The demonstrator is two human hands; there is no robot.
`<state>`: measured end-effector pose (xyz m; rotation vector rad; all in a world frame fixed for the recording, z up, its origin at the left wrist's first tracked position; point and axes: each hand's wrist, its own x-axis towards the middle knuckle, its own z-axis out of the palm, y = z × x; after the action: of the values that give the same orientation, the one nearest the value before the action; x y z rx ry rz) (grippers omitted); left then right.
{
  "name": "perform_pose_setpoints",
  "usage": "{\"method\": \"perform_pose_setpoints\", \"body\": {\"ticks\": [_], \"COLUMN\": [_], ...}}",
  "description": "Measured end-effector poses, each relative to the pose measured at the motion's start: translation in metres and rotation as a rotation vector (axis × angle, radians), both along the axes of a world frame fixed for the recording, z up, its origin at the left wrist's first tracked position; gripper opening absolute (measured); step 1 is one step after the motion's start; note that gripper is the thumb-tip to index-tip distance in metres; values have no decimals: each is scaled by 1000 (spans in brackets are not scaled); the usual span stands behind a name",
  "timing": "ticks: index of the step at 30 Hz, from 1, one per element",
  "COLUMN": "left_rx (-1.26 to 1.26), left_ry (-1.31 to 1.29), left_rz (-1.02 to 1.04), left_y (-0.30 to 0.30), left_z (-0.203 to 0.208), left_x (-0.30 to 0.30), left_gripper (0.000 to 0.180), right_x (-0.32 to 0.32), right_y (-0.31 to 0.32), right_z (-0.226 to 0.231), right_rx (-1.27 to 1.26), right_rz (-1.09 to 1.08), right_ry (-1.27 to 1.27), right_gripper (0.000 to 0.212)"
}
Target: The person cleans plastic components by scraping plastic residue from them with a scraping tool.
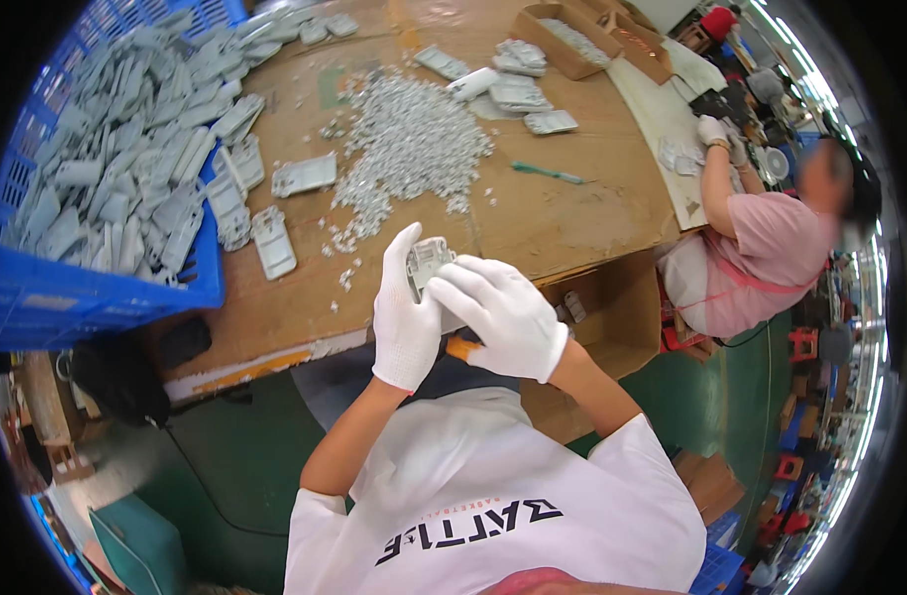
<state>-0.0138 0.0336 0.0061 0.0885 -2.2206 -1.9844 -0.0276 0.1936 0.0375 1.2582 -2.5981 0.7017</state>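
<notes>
In front of my body, above the near table edge, my left hand (pixel 407 322) wears a white glove and grips a light grey plastic casing (pixel 429 260). The casing's moulded inner side faces up, with my left thumb along its edge. My right hand (pixel 508 317), also gloved, rests bent fingers on the casing's right side; whether a small part sits under those fingertips is hidden. Something orange (pixel 460 347) shows beneath my right palm, its kind unclear. Beyond my hands spreads a heap of small whitish plastic pieces (pixel 414 139).
A blue crate (pixel 97 307) at left overflows with grey casings (pixel 126 169). More casings lie beside it and at the far side. A green thin tool (pixel 546 173) and an open carton of small parts (pixel 565 40) are on the table (pixel 572 223). A co-worker (pixel 771 238) sits at right.
</notes>
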Motion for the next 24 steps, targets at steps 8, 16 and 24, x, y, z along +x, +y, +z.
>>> {"method": "perform_pose_setpoints", "body": {"ticks": [8,16,24], "left_rx": [9,-1298,-1384], "left_ry": [-58,0,-210], "left_rz": [-197,540,517], "left_y": [24,-77,-128], "left_z": [4,-4,-38], "left_x": [-27,-41,-32], "left_gripper": [71,50,34], "right_x": [-47,-220,-177], "right_y": [42,245,141], "right_z": [-18,-43,-35], "right_rx": [79,539,203], "right_rz": [-267,-1108,-701], "right_ry": [160,163,346], "right_gripper": [28,32,22]}}
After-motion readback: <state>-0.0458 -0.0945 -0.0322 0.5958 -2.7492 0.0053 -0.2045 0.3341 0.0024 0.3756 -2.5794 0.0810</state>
